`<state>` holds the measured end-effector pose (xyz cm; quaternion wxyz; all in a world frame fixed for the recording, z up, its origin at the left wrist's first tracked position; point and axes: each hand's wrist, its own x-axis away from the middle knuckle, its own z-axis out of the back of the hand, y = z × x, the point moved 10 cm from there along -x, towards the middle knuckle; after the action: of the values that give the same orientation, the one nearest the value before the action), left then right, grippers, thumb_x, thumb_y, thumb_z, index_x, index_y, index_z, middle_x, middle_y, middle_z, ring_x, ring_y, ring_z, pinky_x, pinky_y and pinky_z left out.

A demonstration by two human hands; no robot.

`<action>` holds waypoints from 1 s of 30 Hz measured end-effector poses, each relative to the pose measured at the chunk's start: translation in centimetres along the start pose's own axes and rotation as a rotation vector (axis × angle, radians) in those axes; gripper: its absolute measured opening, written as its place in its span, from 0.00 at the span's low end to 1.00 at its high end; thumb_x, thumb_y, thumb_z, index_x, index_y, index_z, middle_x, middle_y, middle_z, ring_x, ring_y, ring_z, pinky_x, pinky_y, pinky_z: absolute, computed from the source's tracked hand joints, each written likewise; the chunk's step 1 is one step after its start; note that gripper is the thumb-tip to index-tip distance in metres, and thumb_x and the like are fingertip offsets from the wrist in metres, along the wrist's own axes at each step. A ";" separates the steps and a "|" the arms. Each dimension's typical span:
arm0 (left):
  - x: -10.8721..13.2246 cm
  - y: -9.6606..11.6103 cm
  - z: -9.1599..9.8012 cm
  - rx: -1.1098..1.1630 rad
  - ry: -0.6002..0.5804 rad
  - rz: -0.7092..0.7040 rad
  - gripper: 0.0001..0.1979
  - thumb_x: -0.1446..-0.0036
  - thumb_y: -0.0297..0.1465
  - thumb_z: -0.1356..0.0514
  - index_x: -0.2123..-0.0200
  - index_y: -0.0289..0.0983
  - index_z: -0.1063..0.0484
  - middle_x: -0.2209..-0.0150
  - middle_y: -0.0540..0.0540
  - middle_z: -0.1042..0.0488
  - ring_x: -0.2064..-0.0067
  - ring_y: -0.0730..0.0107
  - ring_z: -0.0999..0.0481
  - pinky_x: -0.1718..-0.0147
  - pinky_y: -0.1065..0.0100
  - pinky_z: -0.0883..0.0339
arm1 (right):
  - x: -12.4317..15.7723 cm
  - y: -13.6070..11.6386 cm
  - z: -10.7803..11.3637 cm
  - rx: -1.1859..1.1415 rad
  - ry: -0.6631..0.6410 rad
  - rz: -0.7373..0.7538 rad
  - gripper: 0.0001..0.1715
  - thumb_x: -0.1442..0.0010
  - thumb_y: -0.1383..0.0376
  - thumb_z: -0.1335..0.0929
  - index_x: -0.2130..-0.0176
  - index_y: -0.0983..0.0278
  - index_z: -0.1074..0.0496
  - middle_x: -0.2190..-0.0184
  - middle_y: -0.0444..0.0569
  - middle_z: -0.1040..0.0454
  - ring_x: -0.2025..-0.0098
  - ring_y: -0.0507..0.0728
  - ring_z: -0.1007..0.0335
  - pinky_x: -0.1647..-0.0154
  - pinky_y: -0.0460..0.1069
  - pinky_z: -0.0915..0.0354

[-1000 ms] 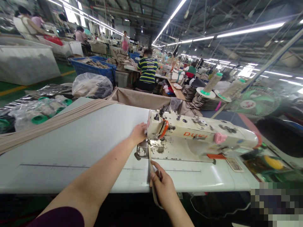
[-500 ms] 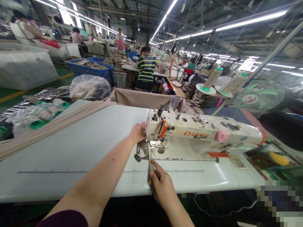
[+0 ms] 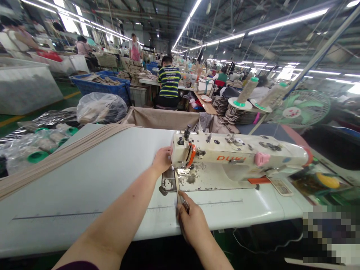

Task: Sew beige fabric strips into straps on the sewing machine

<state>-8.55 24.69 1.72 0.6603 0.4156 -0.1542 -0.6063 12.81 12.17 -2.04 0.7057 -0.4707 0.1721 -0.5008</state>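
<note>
A white sewing machine (image 3: 239, 153) with orange lettering stands on the pale table. My left hand (image 3: 162, 159) is at the left end of its head, with the fingertips hidden behind it. From the presser foot (image 3: 184, 171) a narrow beige fabric strip (image 3: 177, 182) runs toward me. My right hand (image 3: 192, 217) pinches this strip near the table's front edge, thumb and fingers closed. Something dark and shiny shows between its fingers, too small to name. The strip's lower end hangs past the table edge beneath the hand.
Long beige strips (image 3: 64, 155) lie across the table's left side. Bagged thread cones (image 3: 39, 155) are beyond them. A fabric-lined bin (image 3: 163, 119) adjoins the table's back. Thread cones (image 3: 246, 92) and a green fan (image 3: 302, 110) stand right. A person in a striped shirt (image 3: 169, 82) sits ahead.
The camera view has shifted slightly, so the background sits further left. Both hands keep nearly the same places at the machine, and the right still grips the strip.
</note>
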 end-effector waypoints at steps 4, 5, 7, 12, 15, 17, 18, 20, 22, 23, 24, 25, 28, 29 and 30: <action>0.1 -0.6 0.7 0.088 0.060 0.042 0.15 0.49 0.24 0.36 0.58 0.39 0.17 0.54 0.41 0.18 0.50 0.53 0.22 0.46 0.57 0.31 | -0.2 -0.5 0.4 0.014 0.028 0.043 0.31 0.34 0.60 0.38 0.35 0.64 0.31 0.52 0.56 0.20 0.50 0.64 0.23 0.44 0.58 0.33; 0.1 -0.9 1.0 0.114 0.079 0.062 0.13 0.50 0.24 0.36 0.61 0.39 0.17 0.55 0.42 0.19 0.51 0.55 0.22 0.48 0.58 0.31 | -0.2 -0.8 0.7 0.017 0.052 0.079 0.30 0.34 0.60 0.38 0.36 0.64 0.30 0.49 0.57 0.21 0.47 0.64 0.25 0.42 0.58 0.34; 0.3 -1.7 1.5 0.169 0.128 0.114 0.07 0.51 0.24 0.37 0.69 0.38 0.19 0.57 0.43 0.20 0.54 0.58 0.22 0.51 0.61 0.31 | -0.1 -1.3 1.4 0.043 0.105 0.143 0.28 0.35 0.60 0.37 0.38 0.63 0.29 0.47 0.58 0.24 0.45 0.65 0.27 0.41 0.58 0.34; 2.8 -3.7 3.0 0.360 0.273 0.276 0.10 0.47 0.39 0.36 0.74 0.39 0.24 0.65 0.47 0.22 0.59 0.61 0.24 0.58 0.64 0.32 | 0.6 -2.1 2.6 0.059 0.202 0.227 0.28 0.36 0.59 0.35 0.39 0.64 0.29 0.51 0.58 0.28 0.53 0.62 0.28 0.48 0.58 0.31; 5.2 -4.3 3.4 0.511 0.305 0.360 0.16 0.46 0.45 0.36 0.69 0.37 0.24 0.68 0.47 0.21 0.63 0.61 0.23 0.61 0.65 0.32 | 1.1 -3.3 3.0 -0.023 0.239 0.312 0.24 0.35 0.56 0.35 0.46 0.66 0.25 0.50 0.60 0.28 0.50 0.62 0.29 0.45 0.57 0.33; 6.8 -4.4 3.6 0.610 0.306 0.391 0.18 0.47 0.47 0.36 0.68 0.36 0.24 0.69 0.47 0.21 0.64 0.62 0.22 0.62 0.64 0.30 | 1.1 -4.1 2.7 -0.067 0.220 0.338 0.20 0.34 0.55 0.35 0.52 0.65 0.23 0.53 0.58 0.27 0.50 0.63 0.30 0.45 0.57 0.34; 7.6 -4.3 3.7 0.654 0.307 0.397 0.19 0.47 0.48 0.36 0.68 0.36 0.25 0.69 0.46 0.21 0.64 0.61 0.21 0.61 0.64 0.28 | 1.0 -4.3 2.2 -0.096 0.186 0.332 0.19 0.34 0.54 0.34 0.55 0.64 0.23 0.56 0.56 0.26 0.53 0.62 0.29 0.48 0.56 0.34; 9.1 -4.1 4.2 0.728 0.316 0.394 0.20 0.47 0.49 0.35 0.68 0.36 0.27 0.67 0.45 0.21 0.61 0.61 0.20 0.58 0.62 0.25 | 0.3 -4.3 0.5 -0.200 0.068 0.278 0.18 0.35 0.52 0.33 0.57 0.62 0.24 0.65 0.50 0.25 0.62 0.58 0.30 0.57 0.54 0.34; 10.6 -3.8 4.8 0.774 0.327 0.382 0.20 0.47 0.49 0.34 0.67 0.36 0.28 0.65 0.45 0.20 0.58 0.61 0.19 0.53 0.60 0.24 | -0.4 -3.8 -1.7 -0.375 -0.070 0.174 0.21 0.37 0.47 0.31 0.59 0.62 0.25 0.70 0.46 0.26 0.71 0.54 0.34 0.67 0.50 0.37; 11.4 -3.7 5.1 0.786 0.332 0.377 0.20 0.47 0.49 0.33 0.66 0.37 0.28 0.64 0.45 0.20 0.56 0.61 0.19 0.51 0.59 0.24 | -0.7 -3.5 -2.7 -0.462 -0.125 0.119 0.25 0.39 0.44 0.30 0.59 0.62 0.25 0.70 0.45 0.26 0.74 0.52 0.36 0.70 0.49 0.40; 12.1 -3.5 5.4 0.790 0.333 0.374 0.21 0.47 0.48 0.32 0.65 0.37 0.28 0.63 0.44 0.20 0.55 0.61 0.19 0.49 0.59 0.25 | -1.0 -3.2 -3.6 -0.532 -0.167 0.072 0.28 0.41 0.42 0.29 0.59 0.63 0.25 0.70 0.45 0.25 0.75 0.51 0.37 0.73 0.48 0.43; 12.8 -3.4 5.7 0.789 0.332 0.376 0.21 0.47 0.48 0.31 0.65 0.37 0.28 0.62 0.44 0.19 0.54 0.61 0.19 0.48 0.58 0.25 | -1.3 -3.1 -4.4 -0.583 -0.194 0.037 0.30 0.43 0.40 0.29 0.59 0.63 0.24 0.70 0.46 0.24 0.76 0.50 0.38 0.74 0.48 0.45; 14.8 -3.2 6.7 0.757 0.324 0.390 0.21 0.47 0.48 0.31 0.64 0.37 0.28 0.58 0.41 0.17 0.53 0.59 0.18 0.49 0.58 0.25 | -2.1 -2.9 -5.9 -0.660 -0.235 -0.019 0.35 0.44 0.37 0.29 0.59 0.65 0.23 0.69 0.48 0.22 0.77 0.48 0.39 0.76 0.46 0.48; 15.3 -3.0 7.0 0.736 0.322 0.387 0.20 0.46 0.48 0.31 0.63 0.37 0.28 0.57 0.40 0.17 0.53 0.58 0.18 0.49 0.58 0.25 | -2.4 -2.9 -6.2 -0.680 -0.246 -0.033 0.35 0.44 0.37 0.29 0.59 0.66 0.23 0.69 0.48 0.22 0.77 0.48 0.39 0.76 0.46 0.50; 15.8 -2.8 7.5 0.711 0.324 0.377 0.20 0.45 0.48 0.31 0.63 0.38 0.28 0.56 0.40 0.17 0.52 0.57 0.17 0.50 0.59 0.25 | -2.8 -2.9 -6.5 -0.699 -0.256 -0.046 0.36 0.45 0.37 0.28 0.59 0.66 0.23 0.69 0.49 0.22 0.77 0.47 0.40 0.77 0.45 0.51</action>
<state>-12.29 7.51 -0.59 0.5910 0.6714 -0.3213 -0.3110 5.36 11.20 -3.48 0.5069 -0.7459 0.2323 -0.3644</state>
